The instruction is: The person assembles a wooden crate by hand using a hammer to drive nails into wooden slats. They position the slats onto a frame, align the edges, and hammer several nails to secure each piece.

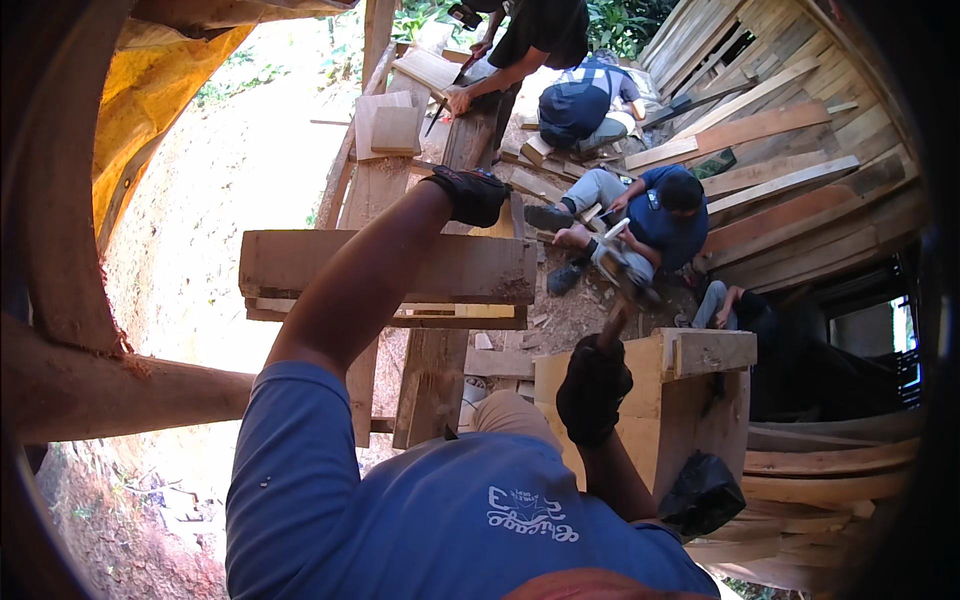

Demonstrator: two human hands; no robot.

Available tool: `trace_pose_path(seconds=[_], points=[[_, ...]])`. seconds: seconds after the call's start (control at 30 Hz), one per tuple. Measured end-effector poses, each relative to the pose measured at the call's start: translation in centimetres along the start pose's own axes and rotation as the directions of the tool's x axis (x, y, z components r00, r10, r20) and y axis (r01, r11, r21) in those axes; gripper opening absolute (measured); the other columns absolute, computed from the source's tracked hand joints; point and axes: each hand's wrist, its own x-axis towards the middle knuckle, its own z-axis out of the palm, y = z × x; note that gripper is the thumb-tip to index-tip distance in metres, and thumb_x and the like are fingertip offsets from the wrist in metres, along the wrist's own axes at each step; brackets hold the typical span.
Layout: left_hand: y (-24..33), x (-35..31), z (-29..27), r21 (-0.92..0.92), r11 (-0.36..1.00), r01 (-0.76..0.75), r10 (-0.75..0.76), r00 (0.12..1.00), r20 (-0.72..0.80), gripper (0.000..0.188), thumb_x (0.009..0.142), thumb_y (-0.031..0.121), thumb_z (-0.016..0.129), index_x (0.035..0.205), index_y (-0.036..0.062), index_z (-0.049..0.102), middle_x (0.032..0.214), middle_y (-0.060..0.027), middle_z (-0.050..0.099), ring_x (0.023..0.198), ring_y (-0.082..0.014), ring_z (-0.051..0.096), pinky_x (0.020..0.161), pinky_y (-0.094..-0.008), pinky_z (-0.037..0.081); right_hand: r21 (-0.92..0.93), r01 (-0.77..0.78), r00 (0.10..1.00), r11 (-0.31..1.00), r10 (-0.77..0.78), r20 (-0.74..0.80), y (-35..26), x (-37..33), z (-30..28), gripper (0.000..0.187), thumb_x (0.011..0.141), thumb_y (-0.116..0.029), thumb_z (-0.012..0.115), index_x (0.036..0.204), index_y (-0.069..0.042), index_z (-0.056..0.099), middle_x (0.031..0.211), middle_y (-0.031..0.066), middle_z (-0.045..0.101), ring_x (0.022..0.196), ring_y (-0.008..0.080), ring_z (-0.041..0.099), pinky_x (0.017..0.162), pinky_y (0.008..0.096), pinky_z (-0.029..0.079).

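My left hand (468, 195), in a dark glove, reaches across a thick wooden board (390, 262). Its fingers curl closed beside a short piece of wood (516, 215); what lies inside them is hidden. Lower and to the right, my right hand (594, 392), also gloved, is wrapped round a wooden handle (614, 328) that points up and away. The far end of that tool is blurred, so its kind is unclear. The board lies crosswise over timber beams (432, 385) in front of me.
A big wooden block or box (705, 400) stands at my right, a black plastic bag (702, 495) against it. Beyond, a person (665, 215) sits among offcuts; another works with a saw (437, 115). Boards (780, 190) lean at right; a thick log (140, 400) crosses at left.
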Motion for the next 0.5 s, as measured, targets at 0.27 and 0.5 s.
trace_pose_path(seconds=[0.27, 0.5], points=[[0.9, -0.5, 0.0, -0.036, 0.999, 0.030, -0.031, 0.999, -0.022, 0.040, 0.088, 0.013, 0.060, 0.126, 0.0026, 0.063, 0.097, -0.0182, 0.072, 0.091, -0.0352, 0.073, 0.080, -0.0464, 0.058, 0.295, -0.122, 0.973, 0.948, 0.173, -0.153, -2.0, -0.3, -2.1, 0.006, 0.098, -0.006, 0.059, 0.104, -0.006, 0.063, 0.084, 0.0094, 0.063, 0.070, 0.0281, 0.067, 0.061, 0.0401, 0.050], [0.2, -1.3, -0.2, -0.022, 0.997, 0.075, -0.075, 0.997, 0.004, 0.044, 0.087, 0.011, 0.059, 0.129, 0.0015, 0.062, 0.107, -0.0213, 0.073, 0.100, -0.0376, 0.074, 0.084, -0.0501, 0.058, 0.154, 0.014, 1.000, 0.988, -0.011, -0.017, -3.0, 1.8, -4.0, 0.007, 0.099, -0.004, 0.057, 0.104, -0.005, 0.061, 0.082, 0.0081, 0.060, 0.068, 0.0253, 0.062, 0.059, 0.0403, 0.048]])
